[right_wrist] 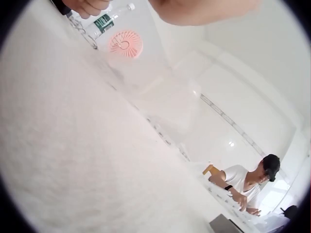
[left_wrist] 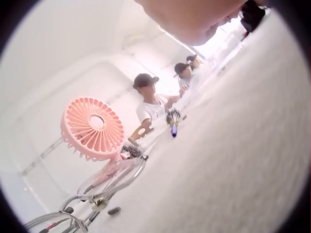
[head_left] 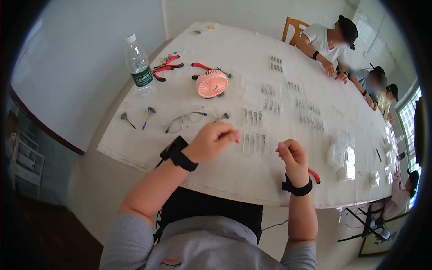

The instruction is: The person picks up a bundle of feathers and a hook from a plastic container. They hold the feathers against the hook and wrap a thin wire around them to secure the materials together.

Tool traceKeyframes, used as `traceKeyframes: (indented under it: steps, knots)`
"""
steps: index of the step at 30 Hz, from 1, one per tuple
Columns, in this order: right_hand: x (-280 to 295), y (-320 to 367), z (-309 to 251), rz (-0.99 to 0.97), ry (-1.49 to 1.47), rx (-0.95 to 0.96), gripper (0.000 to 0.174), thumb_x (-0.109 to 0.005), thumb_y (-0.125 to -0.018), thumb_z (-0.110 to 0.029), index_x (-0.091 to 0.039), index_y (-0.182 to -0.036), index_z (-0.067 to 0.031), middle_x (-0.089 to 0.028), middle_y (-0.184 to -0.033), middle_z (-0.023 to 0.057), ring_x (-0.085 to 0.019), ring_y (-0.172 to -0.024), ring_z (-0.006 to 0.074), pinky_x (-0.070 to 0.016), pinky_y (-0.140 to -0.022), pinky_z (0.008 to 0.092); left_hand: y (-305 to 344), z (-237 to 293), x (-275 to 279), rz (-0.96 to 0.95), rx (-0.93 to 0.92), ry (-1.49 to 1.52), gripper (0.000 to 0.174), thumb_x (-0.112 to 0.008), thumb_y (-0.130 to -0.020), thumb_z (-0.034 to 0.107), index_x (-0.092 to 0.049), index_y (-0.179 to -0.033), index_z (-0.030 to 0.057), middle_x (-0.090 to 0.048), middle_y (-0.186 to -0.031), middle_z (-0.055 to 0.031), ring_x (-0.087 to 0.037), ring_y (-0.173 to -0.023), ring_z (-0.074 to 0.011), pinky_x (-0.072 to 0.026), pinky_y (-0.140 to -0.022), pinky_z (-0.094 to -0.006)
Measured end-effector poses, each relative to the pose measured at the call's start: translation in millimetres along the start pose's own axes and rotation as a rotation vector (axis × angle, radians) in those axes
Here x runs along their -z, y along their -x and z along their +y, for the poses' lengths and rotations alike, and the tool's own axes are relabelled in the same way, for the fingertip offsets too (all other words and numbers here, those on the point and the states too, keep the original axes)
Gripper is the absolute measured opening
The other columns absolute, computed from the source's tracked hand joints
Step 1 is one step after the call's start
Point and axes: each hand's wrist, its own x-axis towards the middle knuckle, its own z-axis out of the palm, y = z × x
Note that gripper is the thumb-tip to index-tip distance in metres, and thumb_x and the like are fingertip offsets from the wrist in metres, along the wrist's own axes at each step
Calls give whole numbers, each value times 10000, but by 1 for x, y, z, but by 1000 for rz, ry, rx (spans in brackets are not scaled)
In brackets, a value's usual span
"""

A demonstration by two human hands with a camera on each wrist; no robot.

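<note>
My left hand [head_left: 213, 143] is over the table's near side with its fingers curled and the thumb close to the fingertips. To its right, and apart from it, my right hand [head_left: 294, 162] bends its thumb and index finger together. I cannot tell whether a very thin thing is between the fingertips of either hand. Small clear packets [head_left: 254, 143] with thin dark pieces lie between and beyond the hands. A red handle [head_left: 315, 176] shows from behind the right hand. Beyond the left hand lie a dark-headed tuft [head_left: 223, 117] and clear glasses [head_left: 184, 119].
A pink fan [head_left: 212, 84] stands beside red-handled pliers [head_left: 201, 66], with more pliers [head_left: 168, 67] near a water bottle [head_left: 140, 67]. Two dark tufts with blue-yellow stems [head_left: 147, 118] lie at left. Clear boxes [head_left: 340, 150] stand at right. Other people [head_left: 328, 45] sit along the far edge.
</note>
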Motion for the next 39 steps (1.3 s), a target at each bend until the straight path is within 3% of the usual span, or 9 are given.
traceKeyframes:
  steps: [4, 8, 12, 14, 18, 25, 28, 33, 39]
  knots:
    - [7, -6, -24, -82, 594, 529, 143, -631, -756, -95, -541, -666, -30, -521, -630, 64, -505, -574, 197, -404, -521, 302, -13, 18, 32, 311, 154, 882, 364, -401, -915, 352, -500, -706, 71, -414, -573, 21, -351, -506, -98, -312, -501, -233]
    - [10, -6, -22, -141, 649, 523, 125, -620, -759, -86, -551, -672, -29, -530, -629, 63, -508, -579, 206, -415, -531, 319, -14, -9, 53, 465, 425, 546, 363, -401, -924, 350, -507, -717, 71, -408, -573, 24, -330, -499, -76, -281, -485, -208]
    - [7, 5, -21, -141, -122, 45, 171, -546, -835, -132, -554, -702, -25, -532, -631, 22, -484, -582, 120, -394, -540, 262, -4, -5, 43, 463, 366, 93, 392, -396, -920, 381, -535, -735, 65, -411, -595, 34, -347, -536, -55, -283, -490, -192]
    - [2, 10, -20, -115, -683, -229, 201, -507, -865, -152, -555, -715, -27, -531, -637, 5, -470, -591, 86, -380, -550, 231, 3, 11, 28, 334, 427, 465, 360, -404, -920, 370, -527, -772, 66, -405, -582, 31, -333, -513, -62, -274, -483, -196]
    - [-7, 8, -1, -138, -831, -328, 210, -496, -876, -172, -558, -723, -42, -535, -646, 7, -470, -591, 79, -372, -566, 211, 5, 22, 12, 121, 445, 848, 344, -403, -923, 361, -524, -798, 64, -414, -584, 25, -328, -506, -66, -272, -481, -199]
    - [4, 7, 29, 45, -86, -63, 120, -544, -840, -96, -586, -787, 3, -551, -658, 27, -479, -600, 63, -396, -549, 214, 17, -27, 27, 269, 308, 17, 346, -392, -933, 300, -550, -762, 44, -412, -605, 36, -359, -559, -46, -295, -512, -175]
    - [-6, 14, 8, 42, 192, 15, 53, -562, -786, -36, -587, -822, -5, -572, -716, 77, -530, -604, 131, -433, -557, 240, 18, -18, 7, 269, 243, 87, 349, -395, -931, 305, -553, -772, 37, -405, -606, 38, -349, -558, -43, -290, -512, -172]
    - [-65, 38, -33, -236, 312, 529, 228, -641, -727, -178, -551, -877, -32, -553, -836, 98, -555, -780, 248, -461, -665, 325, -4, 16, -15, 507, 326, 878, 222, -435, -916, 262, -480, -771, 100, -378, -572, 36, -335, -491, -67, -258, -446, -200]
    - [-91, 45, -43, -131, 352, 524, 343, -684, -645, -160, -523, -914, -20, -535, -835, 106, -544, -776, 273, -456, -659, 343, -12, 23, -29, 572, 215, 941, 211, -431, -917, 249, -482, -778, 98, -360, -572, 38, -328, -493, -67, -267, -457, -208]
